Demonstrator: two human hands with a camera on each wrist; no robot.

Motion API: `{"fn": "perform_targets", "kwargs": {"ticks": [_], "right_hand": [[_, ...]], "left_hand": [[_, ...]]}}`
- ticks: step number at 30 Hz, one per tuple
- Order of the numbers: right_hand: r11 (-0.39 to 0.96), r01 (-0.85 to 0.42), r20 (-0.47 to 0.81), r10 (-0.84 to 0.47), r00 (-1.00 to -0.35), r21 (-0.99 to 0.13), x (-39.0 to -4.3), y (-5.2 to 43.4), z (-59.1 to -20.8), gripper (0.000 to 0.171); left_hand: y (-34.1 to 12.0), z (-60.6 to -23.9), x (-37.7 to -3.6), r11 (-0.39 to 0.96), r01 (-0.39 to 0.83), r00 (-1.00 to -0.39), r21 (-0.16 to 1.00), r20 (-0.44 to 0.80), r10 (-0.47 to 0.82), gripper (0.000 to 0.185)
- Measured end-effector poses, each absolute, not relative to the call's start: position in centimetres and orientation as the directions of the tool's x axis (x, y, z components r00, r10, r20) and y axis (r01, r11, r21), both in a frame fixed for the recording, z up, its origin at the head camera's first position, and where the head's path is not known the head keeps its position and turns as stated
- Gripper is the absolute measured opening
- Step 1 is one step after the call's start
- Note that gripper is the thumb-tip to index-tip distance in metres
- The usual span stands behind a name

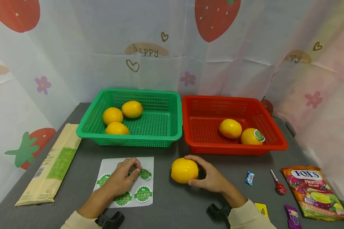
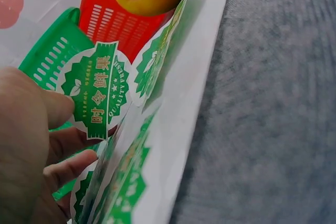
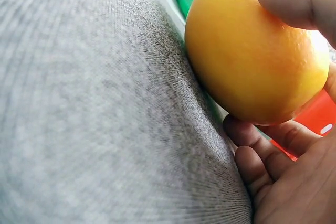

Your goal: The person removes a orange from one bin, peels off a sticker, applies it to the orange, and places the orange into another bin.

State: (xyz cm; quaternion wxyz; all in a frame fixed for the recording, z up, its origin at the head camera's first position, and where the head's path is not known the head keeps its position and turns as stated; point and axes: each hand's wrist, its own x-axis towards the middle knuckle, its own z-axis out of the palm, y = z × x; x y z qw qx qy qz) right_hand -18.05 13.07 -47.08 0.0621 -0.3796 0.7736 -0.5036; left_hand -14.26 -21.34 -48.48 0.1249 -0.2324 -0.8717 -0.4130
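My right hand [image 1: 199, 171] grips a yellow-orange fruit [image 1: 184, 170] that rests on the grey table in front of the red basket [image 1: 238, 148]. The thumb is on its near side, and the index finger [image 3: 294, 1] curls over the top of the fruit [image 3: 252, 51]. My left hand [image 1: 135, 169] is on a white sticker sheet [image 1: 149, 190] and pinches the edge of a round green sticker [image 2: 97, 90], which stands partly lifted off the sheet [image 2: 184, 103]. Other green stickers [image 1: 143, 194] lie flat. The red basket holds two fruits, one with a sticker [image 1: 251, 136] on it.
A green basket [image 1: 129, 137] with three fruits stands at the back left, beside the red one. A long pale packet [image 1: 50, 165] lies at the left edge. On the right are a FOX'S candy bag [image 1: 312, 190], a red lollipop [image 1: 279, 187] and small wrapped sweets [image 1: 249, 178]. A printed curtain surrounds the table.
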Motion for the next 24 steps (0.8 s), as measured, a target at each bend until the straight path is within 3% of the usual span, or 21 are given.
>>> {"fn": "perform_targets", "kwargs": {"ticks": [5,10,15,24], "right_hand": [[0.176,-0.551,0.320,-0.655,-0.684,-0.816,-17.2,12.5,-45.3,0.068],[0.190,-0.542,0.320,-0.632,-0.706,-0.819,-16.4,12.6,-44.0,0.068],[0.213,-0.519,0.291,-0.629,-0.721,-0.828,-16.3,12.7,-43.7,0.071],[0.188,-0.518,0.293,-0.644,-0.707,-0.834,-16.3,12.4,-43.8,0.070]], "left_hand": [[-20.9,-46.9,-13.9,0.520,0.547,-0.832,0.656,0.492,0.254,0.022],[-18.4,-43.8,-13.8,0.386,0.637,-0.769,0.667,0.586,0.256,0.024],[-14.9,-41.7,-14.0,0.301,0.622,-0.778,0.722,0.532,0.333,0.018],[-11.1,-41.2,-14.5,0.333,0.558,-0.817,0.760,0.431,0.383,0.006]]}}
